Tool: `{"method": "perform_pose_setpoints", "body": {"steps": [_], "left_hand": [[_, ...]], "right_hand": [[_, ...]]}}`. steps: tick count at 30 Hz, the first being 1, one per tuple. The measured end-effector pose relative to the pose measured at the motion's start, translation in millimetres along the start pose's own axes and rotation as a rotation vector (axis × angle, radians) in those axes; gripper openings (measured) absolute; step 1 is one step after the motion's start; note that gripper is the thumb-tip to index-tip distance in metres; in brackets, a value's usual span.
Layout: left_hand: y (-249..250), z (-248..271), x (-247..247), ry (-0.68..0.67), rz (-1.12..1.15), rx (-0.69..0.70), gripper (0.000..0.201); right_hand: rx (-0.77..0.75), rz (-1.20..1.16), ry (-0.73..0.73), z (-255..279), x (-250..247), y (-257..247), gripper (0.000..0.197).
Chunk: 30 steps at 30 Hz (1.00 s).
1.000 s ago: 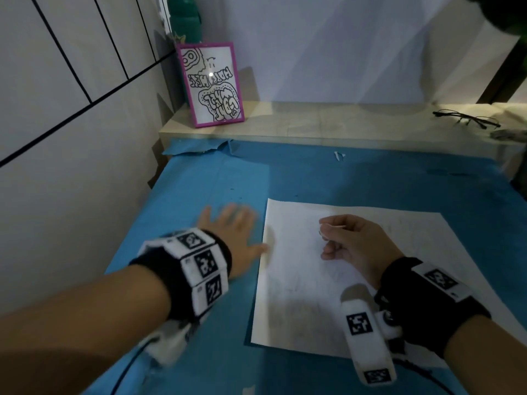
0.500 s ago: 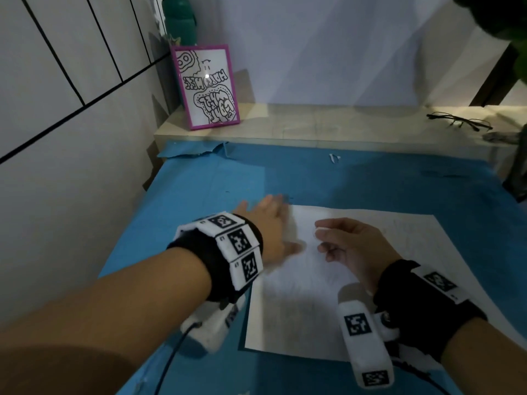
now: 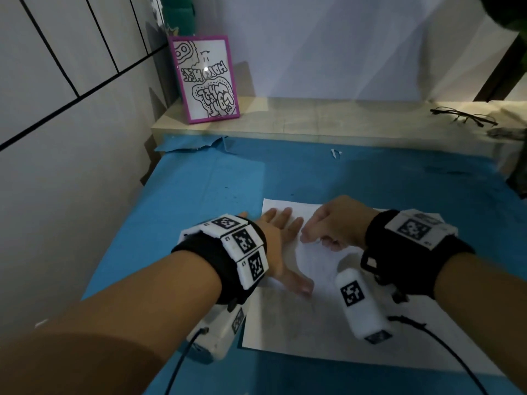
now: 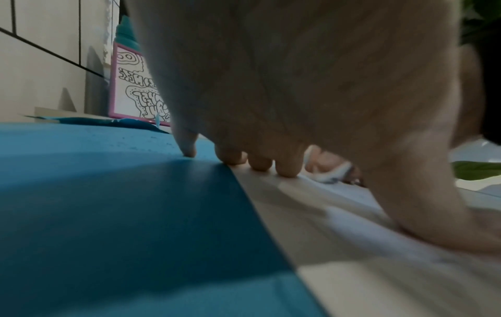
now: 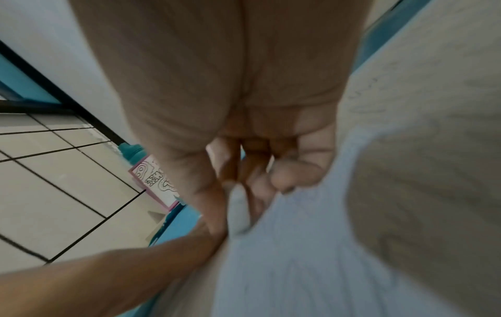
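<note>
A white sheet of paper point(image 3: 313, 323) with faint pencil marks lies on the blue table cover point(image 3: 185, 223). My left hand point(image 3: 285, 246) lies flat on the sheet's far left part, fingers spread and pressing down; in the left wrist view its fingertips point(image 4: 257, 163) touch the paper point(image 4: 352, 246) at its left edge. My right hand point(image 3: 319, 238) is curled just right of it, over the paper. It pinches a small white object, probably an eraser point(image 5: 238, 212), between thumb and fingers against the sheet point(image 5: 406, 193). The eraser point(image 4: 335, 172) also shows from the left wrist.
A pink-framed drawing point(image 3: 206, 81) leans on the pale ledge point(image 3: 328, 118) behind the table, with a teal bottle point(image 3: 185, 15) behind it. Black glasses point(image 3: 462, 118) lie at the ledge's right end. A tiled wall runs close along the left. A paper scrap point(image 3: 336, 153) lies on the far blue cover.
My left hand has slid right, off the blue cover and onto the paper's left part. The right hand keeps its curled grip, staying on the sheet's upper part.
</note>
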<state>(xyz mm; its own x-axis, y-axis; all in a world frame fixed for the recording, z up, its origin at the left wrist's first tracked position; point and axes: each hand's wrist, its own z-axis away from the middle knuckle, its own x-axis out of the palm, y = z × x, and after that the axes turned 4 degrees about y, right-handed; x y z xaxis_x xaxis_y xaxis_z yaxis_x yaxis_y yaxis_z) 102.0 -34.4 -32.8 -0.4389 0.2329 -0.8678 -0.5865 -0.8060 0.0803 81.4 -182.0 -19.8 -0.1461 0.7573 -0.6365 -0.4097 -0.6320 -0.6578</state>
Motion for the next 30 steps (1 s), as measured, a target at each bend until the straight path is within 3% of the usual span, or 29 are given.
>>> {"method": "perform_pose_setpoints", "body": {"steps": [3,5,7,9,11,13,15,16,20,25,29,30], "left_hand": [[-0.5,0.8,0.5,-0.002,0.011,0.004,0.119],[-0.9,1.2,1.4,0.003,0.004,0.005,0.119],[-0.3,1.6,1.4,0.006,0.0,0.003,0.119],[1.0,2.4,-0.1,0.0,0.001,0.003,0.119],[1.3,2.6,-1.0,0.001,0.005,0.005,0.118],[-0.1,2.0,0.6,0.01,0.004,0.009,0.117],[-1.3,1.1,2.4,0.018,0.002,0.011,0.118],[-1.7,0.6,3.0,0.018,-0.001,0.011,0.118],[-1.6,-0.4,3.8,0.028,-0.021,0.01,0.126],[-2.7,-1.6,7.7,0.058,-0.063,0.023,0.133],[-0.8,-1.1,5.6,0.039,-0.086,0.018,0.132],[-0.4,-1.1,5.4,0.032,-0.086,0.016,0.132]], "right_hand": [[-0.092,0.068,0.074,0.4,2.8,5.3,0.009],[-0.097,0.172,-0.047,7.5,2.9,4.2,0.006],[-0.078,0.185,-0.091,8.3,0.8,2.3,0.017],[-0.075,0.106,0.036,0.7,-0.7,3.5,0.023],[-0.141,0.122,0.133,1.5,0.4,3.7,0.015],[-0.17,0.232,0.033,6.5,1.9,3.7,0.006],[-0.149,0.309,-0.12,14.6,1.9,0.6,0.011],[-0.139,0.301,-0.129,13.8,0.8,0.4,0.015],[-0.165,0.156,0.101,7.9,0.5,2.4,0.011],[-0.202,0.319,-0.161,23.8,2.3,4.2,0.005],[-0.215,0.184,0.053,16.6,0.9,8.4,0.008],[-0.236,0.217,0.041,18.2,1.6,9.0,0.006]]}}
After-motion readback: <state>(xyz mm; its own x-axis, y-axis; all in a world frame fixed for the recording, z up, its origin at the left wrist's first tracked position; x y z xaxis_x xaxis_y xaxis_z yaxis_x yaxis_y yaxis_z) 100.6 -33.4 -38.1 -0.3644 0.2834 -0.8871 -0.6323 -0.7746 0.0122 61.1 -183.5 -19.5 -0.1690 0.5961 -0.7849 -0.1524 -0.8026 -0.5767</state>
